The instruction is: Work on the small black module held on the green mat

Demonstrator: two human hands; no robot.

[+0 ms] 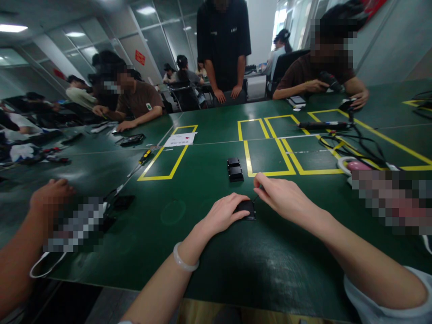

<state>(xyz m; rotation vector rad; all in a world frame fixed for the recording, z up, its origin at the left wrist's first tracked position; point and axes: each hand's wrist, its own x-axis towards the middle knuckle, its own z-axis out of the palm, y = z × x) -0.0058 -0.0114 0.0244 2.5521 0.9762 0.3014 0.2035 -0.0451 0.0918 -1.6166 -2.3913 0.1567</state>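
Observation:
A small flat black part lies on the green table. My left hand holds it down, its fingers on the far edge and the thumb along the near side. Just right of it, my right hand is closed in a pinch on a thin dark tool, whose tip points at the part's right edge. Beyond both hands sits a second black part with small bright points along its sides.
Yellow tape outlines mark the green table. A white paper and a yellow-black screwdriver lie left. Black cables and a blurred device are right. Another person's arm reaches in at left; several people are beyond.

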